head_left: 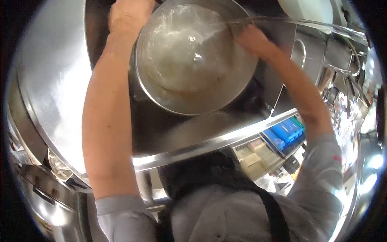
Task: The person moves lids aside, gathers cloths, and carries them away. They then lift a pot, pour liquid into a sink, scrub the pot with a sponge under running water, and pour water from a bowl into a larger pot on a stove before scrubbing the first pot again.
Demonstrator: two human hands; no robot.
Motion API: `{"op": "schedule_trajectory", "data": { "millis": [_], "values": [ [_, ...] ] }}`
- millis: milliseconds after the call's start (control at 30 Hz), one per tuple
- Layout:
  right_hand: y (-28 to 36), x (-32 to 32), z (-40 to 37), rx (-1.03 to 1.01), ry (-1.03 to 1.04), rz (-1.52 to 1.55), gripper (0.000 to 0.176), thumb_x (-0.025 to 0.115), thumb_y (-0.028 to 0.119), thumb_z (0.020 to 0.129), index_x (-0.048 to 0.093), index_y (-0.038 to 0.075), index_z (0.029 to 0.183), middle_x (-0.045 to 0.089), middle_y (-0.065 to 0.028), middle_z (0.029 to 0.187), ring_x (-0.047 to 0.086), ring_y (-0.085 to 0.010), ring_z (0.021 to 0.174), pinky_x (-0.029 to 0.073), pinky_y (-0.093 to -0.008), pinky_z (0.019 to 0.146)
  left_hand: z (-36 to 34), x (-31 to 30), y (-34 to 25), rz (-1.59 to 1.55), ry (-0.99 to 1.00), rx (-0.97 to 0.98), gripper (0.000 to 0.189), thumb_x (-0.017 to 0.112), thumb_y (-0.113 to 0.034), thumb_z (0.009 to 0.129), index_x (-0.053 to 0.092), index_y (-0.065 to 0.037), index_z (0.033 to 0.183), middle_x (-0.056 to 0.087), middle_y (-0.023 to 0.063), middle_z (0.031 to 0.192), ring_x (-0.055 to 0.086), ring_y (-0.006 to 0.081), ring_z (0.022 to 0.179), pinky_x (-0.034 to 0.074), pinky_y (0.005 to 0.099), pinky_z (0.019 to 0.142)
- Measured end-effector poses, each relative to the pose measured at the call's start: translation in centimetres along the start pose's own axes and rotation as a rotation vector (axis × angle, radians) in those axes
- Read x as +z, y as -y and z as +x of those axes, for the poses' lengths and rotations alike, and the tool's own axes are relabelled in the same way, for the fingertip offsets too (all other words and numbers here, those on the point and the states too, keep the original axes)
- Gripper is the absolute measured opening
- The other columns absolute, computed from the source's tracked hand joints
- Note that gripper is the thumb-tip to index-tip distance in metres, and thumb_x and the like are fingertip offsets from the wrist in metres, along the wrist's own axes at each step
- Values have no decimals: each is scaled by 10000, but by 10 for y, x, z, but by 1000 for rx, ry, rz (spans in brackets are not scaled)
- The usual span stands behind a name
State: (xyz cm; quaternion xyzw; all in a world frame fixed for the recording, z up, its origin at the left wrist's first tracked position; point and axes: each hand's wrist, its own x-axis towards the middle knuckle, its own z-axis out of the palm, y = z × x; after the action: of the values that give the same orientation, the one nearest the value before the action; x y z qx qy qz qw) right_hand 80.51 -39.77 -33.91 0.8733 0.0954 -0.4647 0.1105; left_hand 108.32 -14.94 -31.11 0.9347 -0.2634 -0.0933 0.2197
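Pan (195, 107), one, round, wide, metal: lies over the steel basin (201, 131), between the left hand (131, 14) and the right fingers. Grey wall, bright rim, brownish marks within, cloudy water (185, 56) pooled beside the right fingers. Handling, judged by eye: stiff, not fragile, weighty with its load, slippery when wet; best held by opposite sides of the rim. Left fingers: out of sight, grip cannot be told. Right hand (252, 40): blurred, at the rim; whether its fingers are apart or together, cannot tell.

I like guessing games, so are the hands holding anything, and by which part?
I can't tell: the left hand is partly cut off beside the pan, and the right hand is blurred over its side.
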Motion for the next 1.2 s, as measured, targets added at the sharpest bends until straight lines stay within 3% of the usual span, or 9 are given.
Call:
{"op": "schedule_trajectory", "data": {
  "millis": [167, 267, 433, 633, 700, 833, 933, 1100, 1200],
  "values": [
    [76, 93, -3, 63, -224, 15, 265, 550, 187, 911, 742, 68, 1050, 730, -155, 1039, 688, -297, 1010, 481, -490, 971, 2, -3, 6, -28, 40, -34, 480, 335, -388, 1066, 628, -19, 972, 696, 268, 871, 675, 477, 841, 545, 569, 772],
    [35, 7, -14, -12, 148, -97, 247, 577, 178, 897, 730, 100, 1075, 718, -127, 1061, 661, -278, 1072, 435, -525, 1018, 0, -4, 3, -22, 13, -38, 477, 342, -384, 1066, 633, -18, 970, 696, 267, 870, 673, 480, 837, 543, 569, 768],
    [-35, -47, 0, 24, -240, -85, 228, 637, 247, 841, 729, 86, 973, 657, -105, 1189, 573, -260, 1108, 423, -439, 961, 0, 2, 0, -22, -37, 11, 468, 355, -375, 1063, 639, -19, 954, 694, 269, 870, 672, 475, 829, 538, 571, 759],
    [32, 39, -53, -49, -5, -255, 235, 688, 244, 849, 740, 93, 1022, 702, -69, 1062, 607, -245, 1175, 434, -485, 982, 5, 1, 9, -50, 165, -99, 595, 254, -546, 1045, 618, -90, 1164, 682, 284, 1082, 622, 519, 1039, 488, 590, 923],
    [42, -14, -52, -98, 345, -168, 235, 692, 260, 848, 747, 86, 996, 708, -69, 1057, 614, -256, 1164, 436, -485, 975, 3, -3, 7, -54, 168, -117, 587, 254, -545, 1045, 612, -96, 1164, 686, 281, 1077, 625, 517, 1037, 491, 588, 924],
    [-26, -57, -16, 13, -104, -51, 181, 626, 187, 859, 746, 75, 936, 712, -100, 1001, 655, -278, 1042, 448, -526, 901, 9, 8, 14, -13, 158, -90, 577, 250, -548, 1045, 597, -110, 1190, 681, 283, 1096, 623, 513, 1049, 491, 578, 932],
    [7, -45, -5, 103, -11, -262, 193, 672, 230, 883, 761, 117, 1012, 705, -69, 1081, 622, -230, 1126, 400, -481, 1004, 0, -7, -3, 5, 24, -51, 471, 349, -370, 1065, 639, -11, 968, 696, 271, 902, 674, 465, 860, 542, 556, 785],
    [121, -1, -30, 1, 412, 280, 307, 654, 185, 848, 721, 85, 1131, 718, -133, 1129, 667, -319, 1116, 498, -534, 959, 4, -1, 3, -8, 113, -75, 525, 295, -451, 1058, 626, -43, 1064, 688, 276, 999, 647, 487, 963, 511, 569, 866],
    [158, 21, -27, -44, 304, 807, 314, 620, 149, 844, 704, 60, 1133, 709, -194, 1096, 681, -369, 1060, 538, -512, 883, 13, 6, 13, 14, 172, -105, 580, 247, -549, 1045, 595, -111, 1199, 678, 276, 1118, 616, 514, 1065, 484, 578, 937]
  ]
}}
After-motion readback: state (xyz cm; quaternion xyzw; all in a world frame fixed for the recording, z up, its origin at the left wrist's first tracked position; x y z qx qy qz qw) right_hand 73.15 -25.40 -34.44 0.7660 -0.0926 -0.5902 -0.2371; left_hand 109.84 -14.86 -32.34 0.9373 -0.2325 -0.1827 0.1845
